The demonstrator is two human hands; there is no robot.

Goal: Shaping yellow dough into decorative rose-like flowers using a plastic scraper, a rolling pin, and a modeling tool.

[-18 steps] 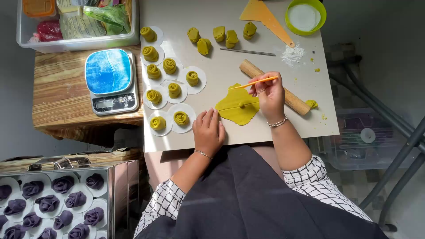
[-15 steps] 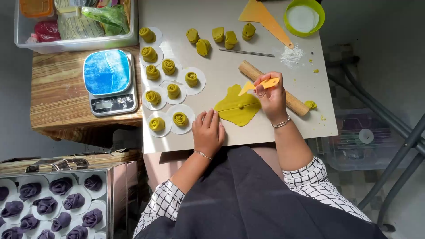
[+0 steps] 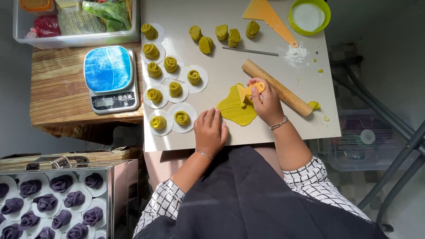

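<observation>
A flattened sheet of green dough (image 3: 238, 111) lies on the beige work mat (image 3: 265, 35). My right hand (image 3: 265, 102) grips a small orange scraper (image 3: 246, 92) whose blade rests on the dough sheet. My left hand (image 3: 210, 132) lies flat on the mat just left of the dough, fingers together, holding nothing. A wooden rolling pin (image 3: 283, 90) sits diagonally right behind my right hand.
Several green dough roses (image 3: 175, 88) sit on white paper rounds at the mat's left. Dough lumps (image 3: 221, 35), a thin metal rod (image 3: 250, 51), a large orange scraper (image 3: 270, 15) and a green flour bowl (image 3: 309, 17) lie farther back. A blue kitchen scale (image 3: 110, 77) and a tray of purple roses (image 3: 48, 203) are at the left.
My right hand turned the orange scraper from raised and level down onto the dough sheet. My left hand stayed put.
</observation>
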